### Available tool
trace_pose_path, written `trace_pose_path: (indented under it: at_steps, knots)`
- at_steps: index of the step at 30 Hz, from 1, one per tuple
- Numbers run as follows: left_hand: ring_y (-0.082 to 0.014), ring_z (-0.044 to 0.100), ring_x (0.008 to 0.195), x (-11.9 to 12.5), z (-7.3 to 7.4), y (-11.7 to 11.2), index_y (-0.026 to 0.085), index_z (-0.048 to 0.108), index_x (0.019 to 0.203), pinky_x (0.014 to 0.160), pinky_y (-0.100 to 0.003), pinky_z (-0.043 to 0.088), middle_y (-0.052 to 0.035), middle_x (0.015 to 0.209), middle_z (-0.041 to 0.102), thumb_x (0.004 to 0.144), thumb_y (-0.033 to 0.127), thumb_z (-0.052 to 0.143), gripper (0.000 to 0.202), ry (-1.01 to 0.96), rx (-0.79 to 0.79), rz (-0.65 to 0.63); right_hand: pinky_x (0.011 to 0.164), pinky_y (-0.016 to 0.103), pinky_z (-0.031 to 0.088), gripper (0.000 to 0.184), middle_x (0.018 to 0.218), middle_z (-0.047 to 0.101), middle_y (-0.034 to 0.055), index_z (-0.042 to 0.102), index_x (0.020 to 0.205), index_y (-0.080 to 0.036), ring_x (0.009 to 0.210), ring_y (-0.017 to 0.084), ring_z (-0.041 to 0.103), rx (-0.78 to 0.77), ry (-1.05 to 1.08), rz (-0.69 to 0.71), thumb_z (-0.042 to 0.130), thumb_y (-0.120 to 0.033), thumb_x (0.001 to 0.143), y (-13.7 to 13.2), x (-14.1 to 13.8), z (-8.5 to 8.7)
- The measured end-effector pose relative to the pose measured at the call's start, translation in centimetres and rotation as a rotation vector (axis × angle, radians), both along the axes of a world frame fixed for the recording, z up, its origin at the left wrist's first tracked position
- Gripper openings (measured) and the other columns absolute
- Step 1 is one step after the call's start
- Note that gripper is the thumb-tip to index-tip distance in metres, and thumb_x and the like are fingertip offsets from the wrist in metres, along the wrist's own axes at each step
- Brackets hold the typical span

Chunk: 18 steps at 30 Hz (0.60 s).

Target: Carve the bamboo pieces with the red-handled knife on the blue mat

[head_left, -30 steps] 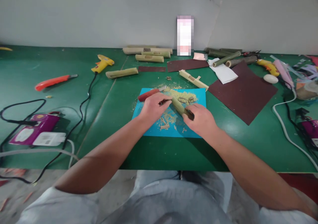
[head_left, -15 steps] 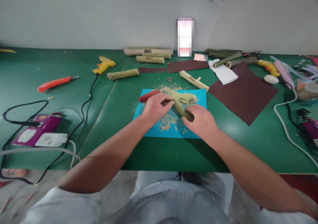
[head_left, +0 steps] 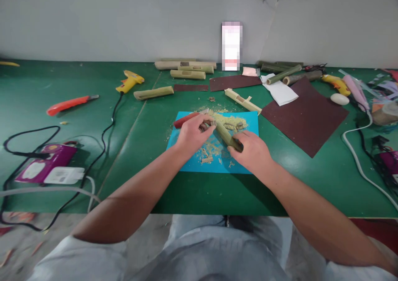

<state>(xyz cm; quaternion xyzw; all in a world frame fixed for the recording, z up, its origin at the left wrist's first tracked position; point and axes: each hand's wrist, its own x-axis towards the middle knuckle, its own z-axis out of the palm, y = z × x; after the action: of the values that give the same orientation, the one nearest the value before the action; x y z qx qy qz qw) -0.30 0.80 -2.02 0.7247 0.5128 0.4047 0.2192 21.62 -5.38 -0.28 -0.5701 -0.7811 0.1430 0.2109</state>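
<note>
Right hand (head_left: pixel 253 148) grips near end of bamboo tube (head_left: pixel 224 133) slanted over blue sheet (head_left: pixel 253 125) strewn with shavings (head_left: pixel 231 120), left hand (head_left: pixel 195 130) curled at tube's far end, red-handled knife (head_left: pixel 185 119) just beside it, orange cutter (head_left: pixel 69 105) and yellow glue gun (head_left: pixel 129 81) farther left on green table (head_left: pixel 139 135).

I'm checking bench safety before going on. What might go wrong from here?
The red-handled knife lies close beside the left hand, so a slip might nick that hand. The right hand grips the bamboo tube near one end, so the tube could twist loose. Shavings on the blue sheet might scatter if brushed.
</note>
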Motion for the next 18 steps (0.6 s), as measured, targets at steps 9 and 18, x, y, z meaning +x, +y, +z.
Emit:
trace_pose_path:
  at_steps: [9, 18]
  knots:
    - [-0.0152, 0.063, 0.075, 0.55, 1.08, -0.26, 0.021, 0.072, 0.082, 0.071, -0.030, 0.053, -0.0019, 0.079, 0.070, 0.091, 0.032, 0.065, 0.016, 0.040, 0.123, -0.008, 0.075, 0.036, 0.046, 0.010, 0.093, 0.066, 0.0086, 0.067, 0.088, -0.022, 0.090, 0.024, 0.060, -0.009, 0.011, -0.004, 0.064, -0.031, 0.086, -0.03, 0.02, 0.02]
    - [-0.0104, 0.054, 0.049, 0.24, 0.81, 0.33, 0.020, 0.073, 0.086, 0.046, -0.024, 0.044, 0.0010, 0.056, 0.061, 0.088, 0.034, 0.067, 0.016, -0.199, -0.158, 0.070, 0.077, 0.036, 0.046, 0.010, 0.092, 0.065, 0.0082, 0.066, 0.088, -0.022, 0.090, 0.024, 0.059, 0.012, 0.027, 0.000, 0.064, -0.031, 0.086, 0.04, 0.08, -0.28]
